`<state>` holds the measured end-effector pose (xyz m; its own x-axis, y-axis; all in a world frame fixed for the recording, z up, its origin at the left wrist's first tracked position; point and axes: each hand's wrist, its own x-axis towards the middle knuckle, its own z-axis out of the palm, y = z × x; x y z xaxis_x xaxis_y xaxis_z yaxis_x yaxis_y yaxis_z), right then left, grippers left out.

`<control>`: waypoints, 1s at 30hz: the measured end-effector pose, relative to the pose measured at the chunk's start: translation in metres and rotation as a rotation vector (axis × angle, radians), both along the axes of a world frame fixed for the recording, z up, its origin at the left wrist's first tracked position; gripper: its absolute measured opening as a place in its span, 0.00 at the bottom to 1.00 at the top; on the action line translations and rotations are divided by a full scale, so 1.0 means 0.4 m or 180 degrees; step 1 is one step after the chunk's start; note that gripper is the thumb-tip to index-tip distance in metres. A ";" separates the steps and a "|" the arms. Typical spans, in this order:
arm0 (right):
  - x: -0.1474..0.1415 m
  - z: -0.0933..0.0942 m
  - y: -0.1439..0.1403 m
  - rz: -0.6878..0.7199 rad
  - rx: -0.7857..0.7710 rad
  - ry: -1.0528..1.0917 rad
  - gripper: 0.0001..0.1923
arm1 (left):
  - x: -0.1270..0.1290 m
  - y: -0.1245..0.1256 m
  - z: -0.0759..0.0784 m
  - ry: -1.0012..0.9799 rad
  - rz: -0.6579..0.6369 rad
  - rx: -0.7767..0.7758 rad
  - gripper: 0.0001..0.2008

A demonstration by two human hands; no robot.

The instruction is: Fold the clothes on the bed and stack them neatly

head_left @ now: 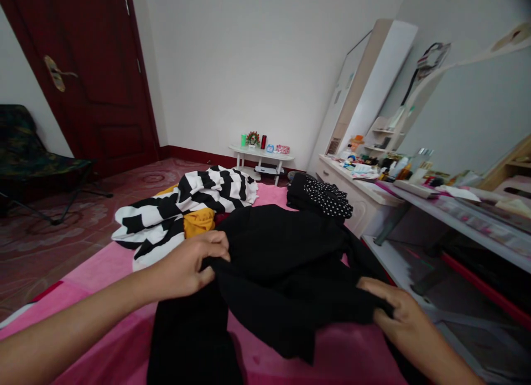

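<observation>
Bed (99, 274) with pink cover, seen from its near end. Lying directly on it: a black garment (282, 269) spread across the middle and near edge; a black-and-white striped garment (182, 202) at far left, touching a yellow cloth (198, 221) just beside it; a black white-dotted garment (323, 197) at the far right corner.

We see a plain black garment (286, 269) on a pink sheet (103, 269), a black-and-white striped top (194, 199), a mustard-yellow piece (198, 222), white-dotted black fabric (327, 199), and a dark red door (95, 81)
</observation>
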<state>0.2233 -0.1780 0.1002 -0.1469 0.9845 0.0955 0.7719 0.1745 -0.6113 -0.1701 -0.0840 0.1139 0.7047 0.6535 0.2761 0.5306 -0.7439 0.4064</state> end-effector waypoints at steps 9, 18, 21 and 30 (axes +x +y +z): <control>-0.085 -0.025 0.028 0.0578 -0.0610 0.0414 0.18 | -0.107 0.045 -0.196 0.0750 0.1685 -0.0374 0.38; -0.289 -0.155 0.106 0.0960 -0.0003 -0.0274 0.39 | -0.020 0.070 -0.070 0.1240 0.0899 -0.0090 0.27; -0.293 -0.150 0.089 0.1087 -0.0148 -0.0452 0.36 | -0.029 0.143 0.087 0.1333 0.1156 0.0825 0.21; -0.266 -0.116 0.029 0.1715 -0.0279 -0.0321 0.38 | -0.110 0.361 0.101 0.1430 0.1688 0.1527 0.14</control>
